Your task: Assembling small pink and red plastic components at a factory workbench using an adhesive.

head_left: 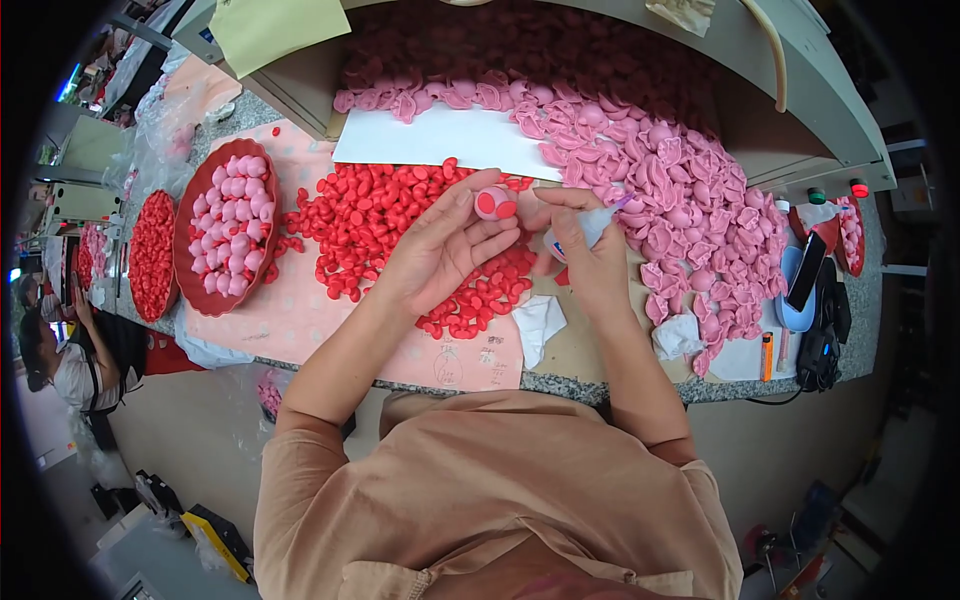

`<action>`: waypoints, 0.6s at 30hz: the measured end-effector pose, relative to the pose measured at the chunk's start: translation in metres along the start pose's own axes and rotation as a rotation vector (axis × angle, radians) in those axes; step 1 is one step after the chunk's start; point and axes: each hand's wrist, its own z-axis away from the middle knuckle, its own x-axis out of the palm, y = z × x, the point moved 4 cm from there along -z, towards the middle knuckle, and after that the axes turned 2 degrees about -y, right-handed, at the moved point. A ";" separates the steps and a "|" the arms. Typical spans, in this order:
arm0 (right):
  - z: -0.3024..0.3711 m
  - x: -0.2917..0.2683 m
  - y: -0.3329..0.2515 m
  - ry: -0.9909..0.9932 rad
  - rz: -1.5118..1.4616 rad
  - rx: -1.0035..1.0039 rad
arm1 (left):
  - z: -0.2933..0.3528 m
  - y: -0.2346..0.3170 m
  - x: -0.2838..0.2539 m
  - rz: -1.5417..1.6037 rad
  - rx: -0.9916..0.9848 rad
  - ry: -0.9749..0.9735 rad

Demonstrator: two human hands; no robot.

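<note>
Right below me, the worker's tan shirt (pixel 510 450) meets the speckled edge of the worktop (pixel 570 388). On the pink patterned covering (pixel 400 365) at that edge are some small handwritten figures and a rounded sketch, too faint to make out from here. Crumpled white tissue (pixel 540 325) lies just beside it.

Above the covering, the left hand (pixel 445 245) grasps a small pink ball with red oval patches (pixel 494 204) at its fingertips, the lower fingers spread open. The right hand (pixel 595 255) is closed around a whitish squeeze bottle (pixel 598 222), its purple tip pointing away from the ball; a bluish mark on the bottle is mostly covered by fingers.

Loose red oval pieces (pixel 350 220) spread beneath and beyond the left hand. To the left, a scalloped red bowl (pixel 182 250) holds pink balls with red bits showing between them, and past it a round dish (pixel 175 290) is heaped with red pieces. On the right, a dark phone (pixel 806 270) leans in a light-blue holder (pixel 796 315).

Farther back, pink shell-like pieces (pixel 700 240) spill from a grey cabinet (pixel 840 165), a yellowish sheet (pixel 275 35) draped over its corner.
</note>
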 end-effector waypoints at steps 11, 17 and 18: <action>-0.001 -0.002 -0.004 0.084 0.072 -0.042 | 0.004 0.005 -0.013 -0.344 0.078 0.045; 0.006 -0.015 -0.015 0.177 -0.078 -0.228 | 0.004 0.004 -0.011 -0.414 0.100 -0.003; 0.006 -0.016 -0.019 0.219 -0.049 -0.250 | 0.003 0.002 -0.010 -0.396 0.092 -0.016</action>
